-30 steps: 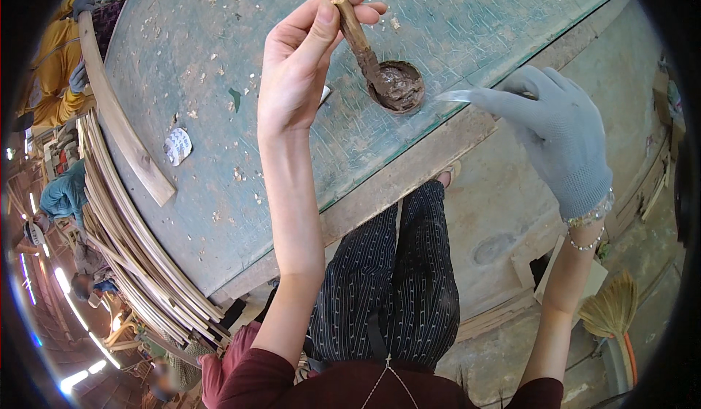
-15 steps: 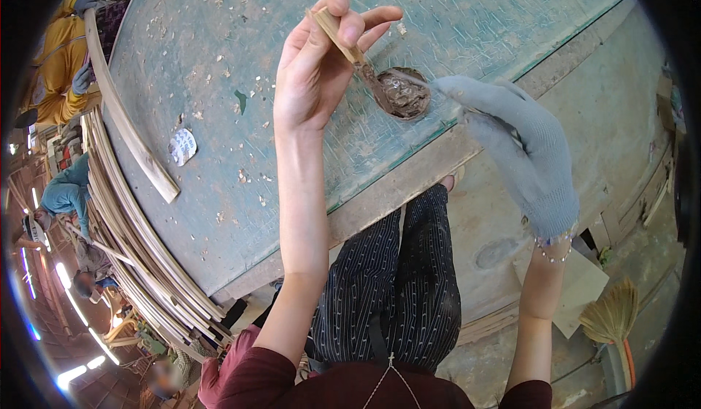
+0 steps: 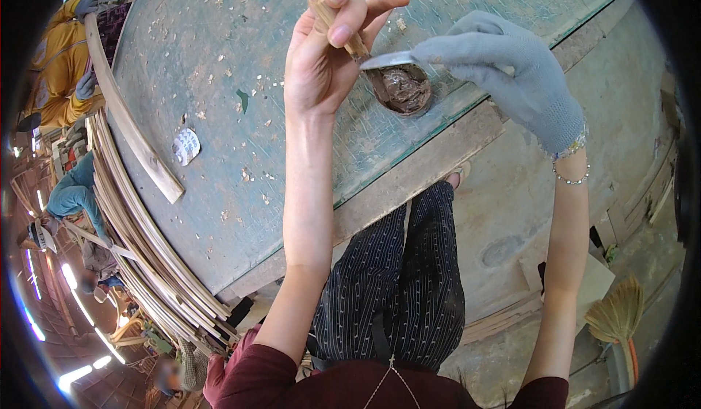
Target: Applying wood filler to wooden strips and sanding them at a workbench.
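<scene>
My bare left hand (image 3: 325, 58) pinches a short wooden stick (image 3: 328, 20) between thumb and fingers, its lower end smeared brown. In a grey knit glove, my right hand (image 3: 504, 62) grips a flat metal blade (image 3: 387, 60) that points left. The blade's tip meets or nearly meets the stick's lower end; which of the two I cannot tell. Just below the blade, a small round tub of brown paste (image 3: 406, 89) rests on the worn green tabletop (image 3: 241, 40). How the glove holds the blade's far end is hidden by its fingers.
A pale round lid-like disc (image 3: 186, 146) and wood chips lie on the table. Long curved wooden strips (image 3: 150, 226) are stacked along its left side. Beyond, a person in yellow (image 3: 62, 62) holds a curved board (image 3: 120, 106). A straw broom (image 3: 617, 314) stands at lower right.
My right hand has risen, lifting the blade from the tub's paste to the stick's lower end. My left hand has shifted slightly right and up, still pinching the stick.
</scene>
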A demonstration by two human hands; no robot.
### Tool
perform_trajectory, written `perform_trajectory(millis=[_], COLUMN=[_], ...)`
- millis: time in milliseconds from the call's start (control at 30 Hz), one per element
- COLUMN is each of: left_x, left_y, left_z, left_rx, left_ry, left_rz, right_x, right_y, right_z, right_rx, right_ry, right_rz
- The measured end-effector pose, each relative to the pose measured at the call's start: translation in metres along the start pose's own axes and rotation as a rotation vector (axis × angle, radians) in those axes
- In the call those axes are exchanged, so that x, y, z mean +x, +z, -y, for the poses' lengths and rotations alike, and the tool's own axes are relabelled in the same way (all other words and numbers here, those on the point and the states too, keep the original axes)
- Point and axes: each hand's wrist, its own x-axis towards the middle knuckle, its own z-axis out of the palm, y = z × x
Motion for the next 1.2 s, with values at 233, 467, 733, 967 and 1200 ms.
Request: perform_trajectory(millis=[233, 467, 733, 967, 1200], left_x=[0.000, 0.005, 0.008, 0.012, 0.022], left_y=[0.001, -0.005, -0.001, -0.005, 0.005], left_z=[-0.004, 0.011, 0.001, 0.004, 0.004], left_rx=[-0.017, -0.287, -0.324, -0.333, -0.355], left_ry=[-0.023, 0.063, 0.054, 0.039, 0.011], left_rz=[-0.023, 0.176, 0.044, 0.148, 0.291], right_x=[-0.015, -0.001, -0.015, 0.008, 0.021], right_y=[-0.003, -0.010, -0.009, -0.014, -0.006], right_z=[-0.003, -0.002, -0.009, -0.013, -0.022], right_rx=[-0.090, 0.029, 0.024, 0.150, 0.356], right_ry=[-0.050, -0.043, -0.015, -0.040, -0.009], right_rz=[0.112, 0.000, 0.162, 0.112, 0.157])
